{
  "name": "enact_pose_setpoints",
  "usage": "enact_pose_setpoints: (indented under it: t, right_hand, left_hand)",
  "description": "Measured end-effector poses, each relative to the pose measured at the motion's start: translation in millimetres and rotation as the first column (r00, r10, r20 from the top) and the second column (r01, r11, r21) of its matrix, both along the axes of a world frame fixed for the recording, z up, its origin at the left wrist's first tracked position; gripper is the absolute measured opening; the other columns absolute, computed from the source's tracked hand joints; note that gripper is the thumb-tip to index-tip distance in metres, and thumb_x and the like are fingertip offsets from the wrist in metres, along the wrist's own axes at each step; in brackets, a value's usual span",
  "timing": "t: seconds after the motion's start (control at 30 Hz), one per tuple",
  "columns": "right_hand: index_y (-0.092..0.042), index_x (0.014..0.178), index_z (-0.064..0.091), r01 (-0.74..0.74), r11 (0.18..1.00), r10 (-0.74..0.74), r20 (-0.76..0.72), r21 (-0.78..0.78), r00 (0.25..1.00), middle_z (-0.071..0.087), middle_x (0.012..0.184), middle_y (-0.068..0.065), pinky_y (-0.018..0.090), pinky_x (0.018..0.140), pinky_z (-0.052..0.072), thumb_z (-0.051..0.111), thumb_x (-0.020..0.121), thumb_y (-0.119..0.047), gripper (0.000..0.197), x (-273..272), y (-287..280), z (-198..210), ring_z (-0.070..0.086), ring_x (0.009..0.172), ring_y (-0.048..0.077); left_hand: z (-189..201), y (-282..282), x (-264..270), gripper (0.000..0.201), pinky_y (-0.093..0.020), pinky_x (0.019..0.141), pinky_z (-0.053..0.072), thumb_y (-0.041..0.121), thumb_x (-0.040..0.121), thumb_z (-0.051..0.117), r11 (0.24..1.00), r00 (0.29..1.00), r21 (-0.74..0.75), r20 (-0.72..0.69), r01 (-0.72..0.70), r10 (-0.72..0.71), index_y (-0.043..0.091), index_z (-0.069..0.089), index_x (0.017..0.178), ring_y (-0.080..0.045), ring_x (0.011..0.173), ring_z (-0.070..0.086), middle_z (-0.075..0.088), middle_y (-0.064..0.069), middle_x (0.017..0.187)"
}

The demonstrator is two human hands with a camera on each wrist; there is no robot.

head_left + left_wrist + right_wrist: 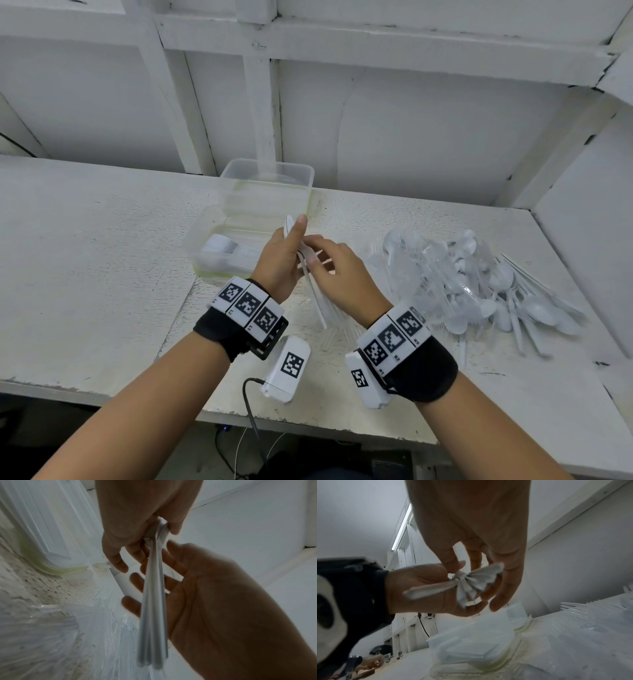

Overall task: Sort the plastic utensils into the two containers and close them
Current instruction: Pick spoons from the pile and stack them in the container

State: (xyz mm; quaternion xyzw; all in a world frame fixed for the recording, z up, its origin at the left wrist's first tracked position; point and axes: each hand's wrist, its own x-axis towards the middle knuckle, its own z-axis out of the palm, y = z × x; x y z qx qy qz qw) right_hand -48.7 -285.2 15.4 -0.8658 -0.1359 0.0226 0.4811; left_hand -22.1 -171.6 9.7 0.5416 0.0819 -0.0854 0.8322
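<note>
Head view puts both hands at the centre of the frame, above the bench, working one bundle of forks. The left hand has its fingers and thumb curled round the fork heads, thumb pointing up; the right hand pinches the same bundle at the necks from the right side. The bundle's long axis runs from upper left, where the heads sit in the left hand, down toward lower centre, where the loose handle ends hang free above the bench.

The near box lies just left of the hands and already holds a row of forks with their tines toward the right. Behind it, higher in the frame, stands the far box, which looks empty, though its clear walls make that hard to judge. The left hand is the nearer to both boxes.

The unsorted pile of spoons and forks sits to the right of the frame, beside the right hand and well apart from the boxes.

My judgement: the coming move is a short carry to the left, with the bundle swung until its axis matches the row already in the near box. Neither box is closed yet.
</note>
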Motion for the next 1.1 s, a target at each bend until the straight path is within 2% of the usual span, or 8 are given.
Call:
enact_pose_setpoints:
  t: [0.1, 0.3, 0.37, 0.47, 0.7, 0.83, 1.0, 1.1]
  right_hand:
    - [-0.028, 0.135, 0.036, -0.061, 0.997, 0.066, -0.109, 0.048, 0.992, 0.055, 0.096, -0.017, 0.012, 0.068, 0.042, 0.055, 0.092, -0.028, 0.047, -6, 1, -2, 0.054, 0.078, -0.003]
    - [-0.023, 0.140, 0.033, -0.044, 0.999, 0.043, -0.078, -0.020, 0.996, 0.053, 0.089, -0.008, 0.013, 0.058, 0.041, 0.049, 0.096, -0.020, 0.047, -5, 0, -7, 0.049, 0.064, -0.001]
    - [-0.023, 0.140, 0.036, -0.026, 0.999, 0.025, -0.036, -0.036, 0.999, 0.052, 0.088, -0.012, 0.006, 0.061, 0.039, 0.048, 0.096, -0.018, 0.045, -4, -1, -6, 0.049, 0.067, -0.001]
    - [-0.021, 0.139, 0.038, -0.019, 0.998, 0.019, 0.003, -0.054, 1.000, 0.057, 0.112, -0.004, -0.004, 0.069, 0.033, 0.048, 0.096, -0.016, 0.044, -1, -4, -6, 0.046, 0.085, 0.003]
    - [-0.021, 0.137, 0.040, -0.051, 0.986, 0.059, 0.048, -0.161, 0.997, 0.059, 0.122, 0.003, 0.030, 0.087, 0.045, 0.049, 0.096, -0.025, 0.043, 11, 4, -8, 0.056, 0.104, 0.017]
    - [-0.020, 0.135, 0.043, -0.027, 0.953, 0.072, 0.140, -0.300, 0.988, 0.058, 0.115, 0.007, 0.029, 0.082, 0.042, 0.044, 0.097, -0.018, 0.038, 25, 16, -3, 0.055, 0.102, 0.021]
    - [-0.010, 0.129, 0.050, -0.045, 0.932, 0.100, 0.137, -0.361, 0.986, 0.060, 0.112, 0.013, 0.029, 0.081, 0.040, 0.044, 0.097, -0.014, 0.033, 54, 25, 16, 0.056, 0.099, 0.026]
    - [-0.010, 0.127, 0.052, -0.097, 0.922, 0.137, 0.081, -0.375, 0.987, 0.061, 0.110, 0.012, 0.027, 0.071, 0.039, 0.044, 0.097, -0.013, 0.032, 76, 34, 28, 0.054, 0.089, 0.021]
  left_hand:
    - [4, -2, 2, 0.036, -0.030, 0.061, 0.053, 0.043, 0.092, 0.048, 0.997, 0.997, 0.032, -0.010, -0.076, 0.076, 0.014, 0.041, 0.112, -0.018, 0.085, 0.063, 0.064, -0.005, 0.095]
    - [-1, -1, 4, 0.033, -0.036, 0.077, 0.047, 0.048, 0.093, 0.043, 0.989, 0.996, 0.118, 0.012, -0.092, 0.091, 0.020, 0.043, 0.111, -0.018, 0.093, 0.059, 0.063, -0.002, 0.101]
    - [-1, 1, 5, 0.027, -0.038, 0.084, 0.047, 0.047, 0.094, 0.044, 0.987, 0.998, 0.145, 0.021, -0.069, 0.067, 0.023, 0.045, 0.106, -0.018, 0.094, 0.059, 0.063, -0.001, 0.101]
    - [1, 8, 7, 0.029, -0.038, 0.085, 0.046, 0.045, 0.094, 0.045, 0.986, 0.998, 0.161, 0.039, -0.045, 0.039, 0.021, 0.046, 0.112, -0.017, 0.090, 0.060, 0.066, -0.001, 0.099]
    - [2, 20, 11, 0.033, -0.029, 0.069, 0.047, 0.045, 0.096, 0.039, 0.973, 0.998, 0.225, 0.039, -0.052, 0.044, 0.015, 0.042, 0.111, -0.014, 0.080, 0.063, 0.067, -0.003, 0.092]
    - [6, 29, 15, 0.032, -0.029, 0.072, 0.046, 0.045, 0.097, 0.036, 0.945, 0.999, 0.326, 0.043, -0.028, 0.015, 0.016, 0.044, 0.108, -0.015, 0.086, 0.060, 0.061, 0.000, 0.089]
    - [23, 77, 33, 0.037, -0.032, 0.078, 0.046, 0.046, 0.097, 0.033, 0.788, 0.996, 0.613, 0.029, 0.050, -0.086, 0.019, 0.057, 0.099, -0.017, 0.090, 0.057, 0.061, 0.000, 0.097]
    - [31, 118, 50, 0.034, -0.030, 0.073, 0.045, 0.036, 0.098, 0.039, 0.594, 0.994, 0.804, 0.091, -0.037, -0.062, 0.012, 0.060, 0.108, -0.019, 0.090, 0.054, 0.062, -0.003, 0.102]
